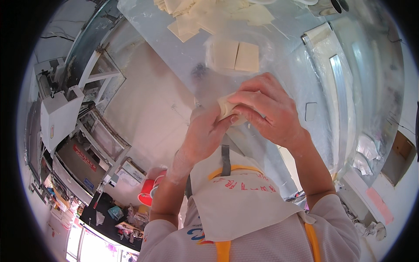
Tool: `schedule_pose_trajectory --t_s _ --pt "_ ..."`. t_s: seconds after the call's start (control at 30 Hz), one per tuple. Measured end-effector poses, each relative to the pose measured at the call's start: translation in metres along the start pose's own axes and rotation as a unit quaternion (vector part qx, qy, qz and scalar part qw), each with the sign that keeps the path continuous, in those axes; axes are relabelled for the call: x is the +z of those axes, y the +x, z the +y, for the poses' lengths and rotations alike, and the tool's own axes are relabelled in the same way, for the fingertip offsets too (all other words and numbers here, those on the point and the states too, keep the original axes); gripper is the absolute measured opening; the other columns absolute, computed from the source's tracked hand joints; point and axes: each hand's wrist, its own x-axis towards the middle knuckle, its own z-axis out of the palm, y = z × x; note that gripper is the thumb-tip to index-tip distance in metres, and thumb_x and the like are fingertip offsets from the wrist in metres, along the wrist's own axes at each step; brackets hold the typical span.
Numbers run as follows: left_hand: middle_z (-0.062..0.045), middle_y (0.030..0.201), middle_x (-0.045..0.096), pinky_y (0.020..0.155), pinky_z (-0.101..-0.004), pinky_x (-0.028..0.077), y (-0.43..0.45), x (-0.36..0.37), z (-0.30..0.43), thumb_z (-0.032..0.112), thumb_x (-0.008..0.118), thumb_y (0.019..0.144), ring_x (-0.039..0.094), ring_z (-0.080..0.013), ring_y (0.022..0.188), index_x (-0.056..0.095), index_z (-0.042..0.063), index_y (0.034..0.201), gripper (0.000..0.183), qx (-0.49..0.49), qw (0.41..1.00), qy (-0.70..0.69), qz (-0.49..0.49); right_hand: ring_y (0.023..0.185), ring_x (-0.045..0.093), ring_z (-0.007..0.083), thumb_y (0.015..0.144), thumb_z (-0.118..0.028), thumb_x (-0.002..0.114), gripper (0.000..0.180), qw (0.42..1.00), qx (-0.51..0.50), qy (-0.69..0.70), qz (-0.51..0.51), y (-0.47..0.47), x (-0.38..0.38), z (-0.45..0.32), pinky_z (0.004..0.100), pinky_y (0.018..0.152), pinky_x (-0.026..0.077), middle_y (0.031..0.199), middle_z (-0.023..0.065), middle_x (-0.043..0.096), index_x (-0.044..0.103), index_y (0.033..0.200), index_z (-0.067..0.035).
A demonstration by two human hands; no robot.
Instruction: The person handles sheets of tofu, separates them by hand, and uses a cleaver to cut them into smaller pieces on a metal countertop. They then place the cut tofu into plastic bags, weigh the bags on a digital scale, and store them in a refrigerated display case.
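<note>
A pale dough wrapper [226,108], partly folded, is held up in front of the apron between both hands. My left hand [207,129] grips its lower left side, with the thumb pressed on it. The thumb and fingers of my right hand [268,109] pinch its upper right side; whether anything is inside the wrapper is hidden. Beyond the hands, two stacks of square dough sheets [247,56] lie side by side on the floured worktop [284,82].
A loose pile of dough sheets [196,16] lies at the worktop's far side. To the right are a plastic-covered strip with a metal bar [338,98] and crumpled plastic bags [365,154]. A white machine [62,111] and red buckets [147,191] stand on the left.
</note>
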Motion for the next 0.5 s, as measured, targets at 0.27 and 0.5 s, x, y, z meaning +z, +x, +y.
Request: schedule_pose_trajectory --t_s 0.27,0.5 --pt "-0.008 0.091 0.072 0.072 -0.0316 0.051 -0.0034 0.0065 -0.0075 0.009 0.071 0.104 0.061 -0.0135 0.079 0.068 -0.003 0.116 0.017 0.019 1.0 0.013 0.01 0.096 0.064 0.0277 0.076 0.001 0.089 0.037 0.998 0.058 0.007 -0.026 -0.0093 -0.0047 -0.004 0.0368 0.076 0.055 0.102 0.0062 0.068 0.078 0.11 -0.01" --pt "-0.014 0.078 0.064 0.064 -0.0382 0.048 -0.0034 0.0075 -0.0077 0.008 0.074 0.101 0.057 -0.0228 0.067 0.066 -0.004 0.098 0.015 0.034 0.999 0.019 0.02 0.1 0.063 0.0263 0.075 0.0 0.09 0.04 0.997 0.073 0.012 -0.034 -0.0111 -0.0057 -0.0022 0.0356 0.075 0.055 0.107 0.006 0.067 0.078 0.111 -0.012"
